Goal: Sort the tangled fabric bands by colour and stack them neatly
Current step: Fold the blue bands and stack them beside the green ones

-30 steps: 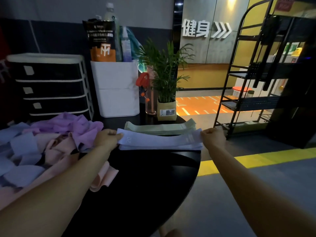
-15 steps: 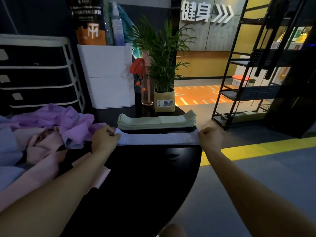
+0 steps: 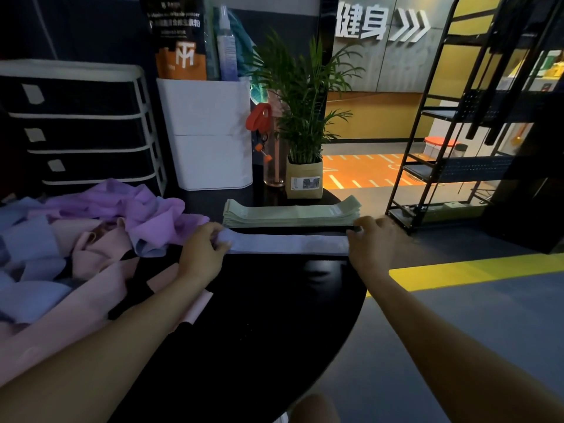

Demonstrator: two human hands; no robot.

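A pale blue fabric band (image 3: 287, 244) lies stretched flat across the black round table (image 3: 259, 315). My left hand (image 3: 203, 248) pinches its left end. My right hand (image 3: 370, 242) grips its right end at the table's edge. Just behind it sits a neat stack of pale green bands (image 3: 291, 212). A tangled heap of purple, pink and blue bands (image 3: 76, 239) covers the table's left side, partly under my left forearm.
Behind the stacks stand a potted plant (image 3: 303, 175), a clear bottle with a red strap (image 3: 271, 160), a white bin (image 3: 213, 132) and a black drawer unit (image 3: 82, 129). A black metal shelf rack (image 3: 457, 132) stands on the floor to the right.
The blue band was held up over the table and now lies flat on it in front of the green stack. Both hands came down with it, still at its ends.
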